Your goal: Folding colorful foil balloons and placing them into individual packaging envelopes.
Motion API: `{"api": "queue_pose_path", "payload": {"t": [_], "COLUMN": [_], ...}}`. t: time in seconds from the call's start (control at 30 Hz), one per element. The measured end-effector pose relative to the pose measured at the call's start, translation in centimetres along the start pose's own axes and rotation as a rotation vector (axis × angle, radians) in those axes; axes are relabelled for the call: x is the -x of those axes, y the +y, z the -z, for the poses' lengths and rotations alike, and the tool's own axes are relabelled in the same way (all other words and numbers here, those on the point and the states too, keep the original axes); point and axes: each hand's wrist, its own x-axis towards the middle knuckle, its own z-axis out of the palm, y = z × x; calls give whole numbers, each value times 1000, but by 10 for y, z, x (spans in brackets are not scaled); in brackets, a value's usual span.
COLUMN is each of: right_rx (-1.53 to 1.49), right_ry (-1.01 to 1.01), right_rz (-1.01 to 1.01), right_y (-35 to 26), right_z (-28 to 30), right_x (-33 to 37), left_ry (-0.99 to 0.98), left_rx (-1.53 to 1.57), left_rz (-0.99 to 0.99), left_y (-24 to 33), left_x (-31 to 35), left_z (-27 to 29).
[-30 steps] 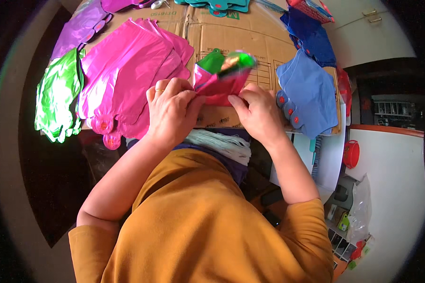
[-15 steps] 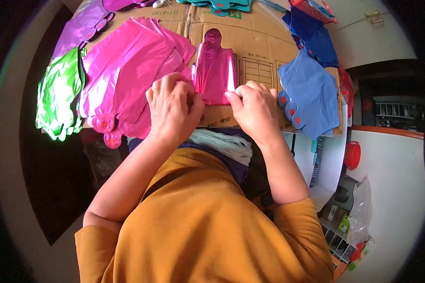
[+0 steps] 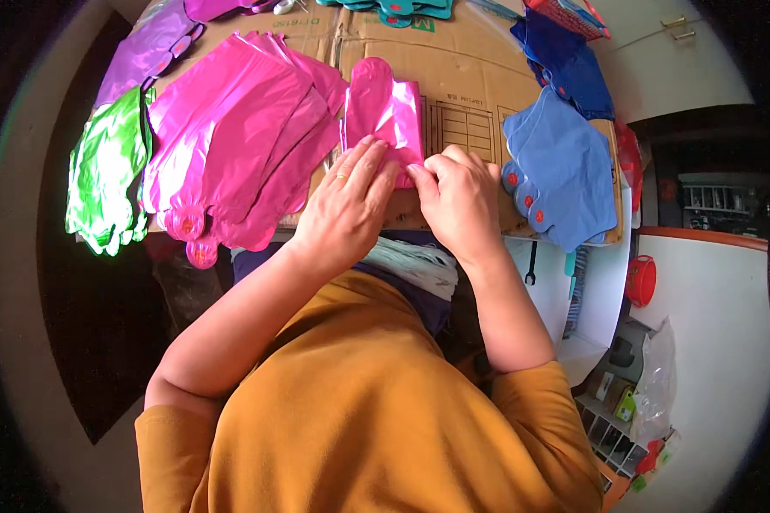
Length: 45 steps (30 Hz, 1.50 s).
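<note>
A shiny pink piece, like a flat bag with a rounded tab [image 3: 371, 84], lies on the cardboard in front of me. My left hand [image 3: 348, 198] rests on its lower left part, with fingers stretched out flat. My right hand [image 3: 462, 195] pinches its lower right corner between thumb and bent fingers. The lower left edge is hidden under my left hand. Just left of it spreads a stack of similar pink pieces [image 3: 235, 128], with round tabs hanging over the table's near edge.
Flattened cardboard [image 3: 462, 64] covers the tabletop. Shiny green pieces [image 3: 107, 167] and purple pieces [image 3: 141, 56] lie on the left. Light blue pieces [image 3: 565, 167] and dark blue pieces [image 3: 565, 64] are on the right, teal pieces [image 3: 385, 8] at the far edge. White strands [image 3: 411, 263] hang below the near edge.
My left hand has moved from pinching the lower left corner to lying flat on the pink piece, a little to the right. The tab has shifted slightly left. My right hand has barely moved.
</note>
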Motion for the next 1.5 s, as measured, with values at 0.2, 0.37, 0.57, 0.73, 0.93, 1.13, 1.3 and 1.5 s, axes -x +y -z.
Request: {"api": "queue_pose_path", "payload": {"t": [0.2, 0.37, 0.57, 0.73, 0.93, 1.13, 1.3, 1.5], "right_rx": [-28, -54, -39, -103, -153, -193, -254, -257], "right_ry": [52, 104, 167, 142, -27, -36, -46, -33], "right_rz": [51, 148, 417, 537, 740, 765, 721, 651], "right_y": [6, 11, 15, 29, 36, 35, 34, 23], "right_z": [-4, -7, -4, -2, 10, 8, 4, 10], "right_x": [3, 4, 21, 33, 31, 27, 28, 25], "left_ry": [142, 107, 96, -61, -95, -120, -48, -35], "left_rx": [99, 197, 498, 214, 216, 182, 140, 199], "left_rz": [157, 351, 235, -201, -205, -281, -247, -189], "left_y": [7, -10, -18, -26, -24, -25, -27, -27], "left_x": [-1, -5, 12, 14, 18, 19, 28, 28], "left_z": [12, 25, 24, 42, 45, 44, 40, 37]}}
